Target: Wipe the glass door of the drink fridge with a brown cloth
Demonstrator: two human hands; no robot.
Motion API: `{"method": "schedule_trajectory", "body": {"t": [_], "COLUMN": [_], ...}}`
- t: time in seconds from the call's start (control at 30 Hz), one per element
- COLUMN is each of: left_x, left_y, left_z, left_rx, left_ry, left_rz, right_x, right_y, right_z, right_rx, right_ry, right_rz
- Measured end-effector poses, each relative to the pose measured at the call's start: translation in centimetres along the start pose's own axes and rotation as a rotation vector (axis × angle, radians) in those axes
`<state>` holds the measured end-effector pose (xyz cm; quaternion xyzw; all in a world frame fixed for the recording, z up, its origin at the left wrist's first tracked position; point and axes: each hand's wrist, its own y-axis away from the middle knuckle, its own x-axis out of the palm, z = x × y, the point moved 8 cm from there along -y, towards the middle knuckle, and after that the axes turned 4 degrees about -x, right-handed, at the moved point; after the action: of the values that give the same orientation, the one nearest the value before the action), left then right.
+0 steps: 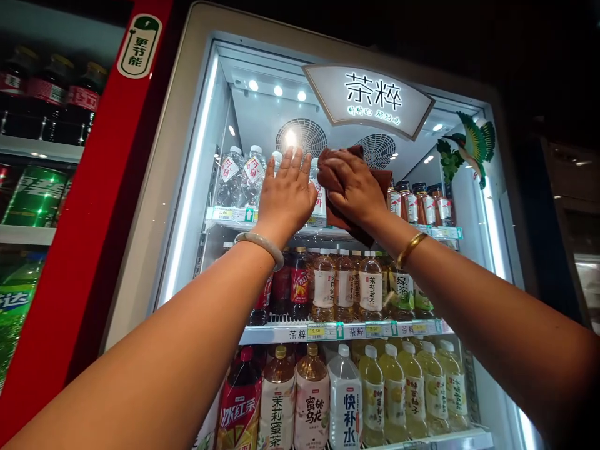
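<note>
Two hands on the drinks fridge glass

The left hand [287, 195] lies flat, fingers spread, on the fridge door [197, 187]; just beside it the right hand [357, 187] presses a brown cloth [338, 215] against the same glass, above the tea bottles [347, 284].

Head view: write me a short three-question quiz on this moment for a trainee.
1. Which of the two hands holds the cloth against the cooler door?
2. True or false: the left hand grips a bottle.
3. The bangle on the right wrist is: A gold, B red, C black.

Key
1. The right hand.
2. False; it lies flat and open on the door.
3. A.
</note>
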<state>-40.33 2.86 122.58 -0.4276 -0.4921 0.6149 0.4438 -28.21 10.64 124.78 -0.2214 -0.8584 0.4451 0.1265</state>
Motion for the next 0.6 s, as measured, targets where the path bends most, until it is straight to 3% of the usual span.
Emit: {"method": "schedule_trajectory", "body": {"t": [0.1, 0.23, 0.3, 0.37, 0.43, 0.53, 0.6], "left_x": [0.0, -0.1, -0.1, -0.2, -0.2, -0.2, -0.1], "left_y": [0.0, 0.0, 0.1, 0.1, 0.1, 0.1, 0.1], "left_z": [0.1, 0.1, 0.0, 0.0, -0.1, 0.0, 0.1], "left_rx": [0.000, -0.001, 0.003, 0.009, 0.014, 0.019, 0.017], "left_ry": [0.016, 0.049, 0.063, 0.076, 0.088, 0.109, 0.120], "left_rz": [-0.006, 0.001, 0.001, -0.004, -0.010, -0.012, -0.014], "right_x": [-1.0, -1.5, -0.7, 0.5, 1.6, 1.5, 0.3], "right_y": [1.9, 0.8, -0.8, -2.3, -2.9, -1.1, 0.8], "right_z": [-0.6, -5.3, -5.9, -4.3, -1.5, 1.4, 1.2], "right_rx": [-0.057, 0.198, 0.311, 0.300, 0.188, 0.008, -0.055], "right_ry": [-0.002, 0.086, 0.124, 0.130, 0.110, 0.062, 0.033], "right_rz": [0.045, -0.047, -0.115, -0.131, -0.090, -0.008, 0.035]}}
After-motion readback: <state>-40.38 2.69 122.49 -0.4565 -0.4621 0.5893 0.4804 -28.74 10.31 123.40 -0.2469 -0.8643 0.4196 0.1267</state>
